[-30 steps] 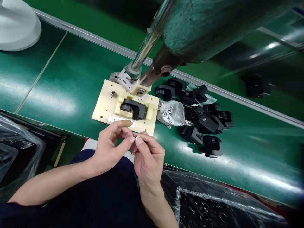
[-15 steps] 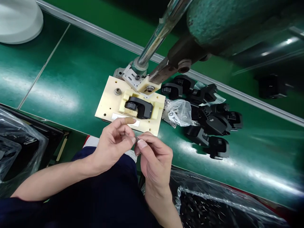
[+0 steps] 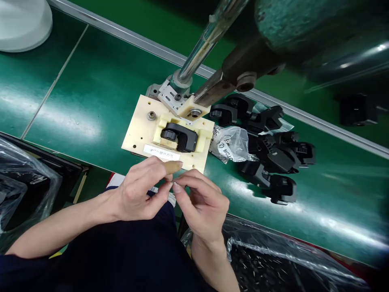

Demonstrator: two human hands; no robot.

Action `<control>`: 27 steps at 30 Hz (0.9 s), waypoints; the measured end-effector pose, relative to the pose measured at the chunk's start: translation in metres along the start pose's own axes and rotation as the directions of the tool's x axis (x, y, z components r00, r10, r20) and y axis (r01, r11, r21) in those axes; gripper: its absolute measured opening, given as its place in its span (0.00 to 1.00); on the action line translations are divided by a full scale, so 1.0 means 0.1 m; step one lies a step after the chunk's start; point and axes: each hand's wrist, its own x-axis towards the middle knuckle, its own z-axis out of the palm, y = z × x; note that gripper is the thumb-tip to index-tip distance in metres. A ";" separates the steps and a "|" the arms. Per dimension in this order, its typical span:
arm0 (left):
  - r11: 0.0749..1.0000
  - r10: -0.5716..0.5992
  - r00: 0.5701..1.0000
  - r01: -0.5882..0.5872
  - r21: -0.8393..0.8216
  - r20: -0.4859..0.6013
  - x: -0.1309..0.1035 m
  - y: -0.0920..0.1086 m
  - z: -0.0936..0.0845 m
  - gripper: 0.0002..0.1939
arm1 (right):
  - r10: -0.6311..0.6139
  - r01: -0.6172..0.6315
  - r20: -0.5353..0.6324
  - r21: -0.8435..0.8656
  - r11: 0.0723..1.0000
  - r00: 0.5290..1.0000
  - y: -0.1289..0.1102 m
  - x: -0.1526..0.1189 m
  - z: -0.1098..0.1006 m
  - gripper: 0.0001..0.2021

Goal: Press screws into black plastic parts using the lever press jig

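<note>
My left hand [image 3: 146, 188] and my right hand [image 3: 202, 200] meet in front of the fixture, their fingertips pinched together. Between them is a tiny metallic-looking piece [image 3: 173, 182], mostly hidden by the fingers and too small to name. Just beyond my hands lies the cream fixture plate [image 3: 133, 132] with a white label [image 3: 161, 152]. A curved black plastic part [image 3: 185, 136] with a knob sits in the fixture's nest. Above the nest's back edge hangs the cream-tipped press head [image 3: 194, 111], apart from the black part.
Right of the fixture lie a clear plastic bag [image 3: 231, 142] with printing and several black plastic parts [image 3: 273, 156]. A steel column [image 3: 202, 48] and the press arm [image 3: 231, 73] rise behind. Plastic-lined bins [image 3: 258, 255] stand below the green table's [image 3: 100, 81] front edge.
My left hand has turned, its index finger now curled over nearer the right hand. Both hands still pinch at the same spot. The view has shifted slightly.
</note>
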 end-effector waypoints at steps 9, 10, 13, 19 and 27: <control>0.997 0.018 0.999 -0.021 -0.078 -0.050 -0.04 -0.06 -0.06 0.28 | -0.583 0.552 0.104 -0.488 0.676 0.806 0.16 -0.05 -0.08 0.14; 0.996 0.013 0.998 -0.019 -0.092 -0.060 -0.04 -0.06 -0.06 0.27 | -0.590 0.562 0.116 -0.495 0.663 0.799 0.16 -0.05 -0.09 0.14; 0.996 0.031 0.996 -0.039 -0.086 -0.085 -0.05 -0.06 -0.07 0.26 | -0.605 0.581 0.151 -0.530 0.618 0.781 0.16 -0.04 -0.08 0.13; 0.998 0.061 0.995 -0.063 -0.018 -0.076 -0.07 -0.06 -0.10 0.30 | -0.483 0.465 0.086 -0.463 0.755 0.871 0.09 -0.02 0.04 0.12; 0.995 -0.088 0.994 0.085 -0.049 -0.058 -0.12 -0.09 -0.10 0.20 | -0.069 0.069 0.007 -0.115 0.991 0.998 0.03 -0.01 0.18 0.07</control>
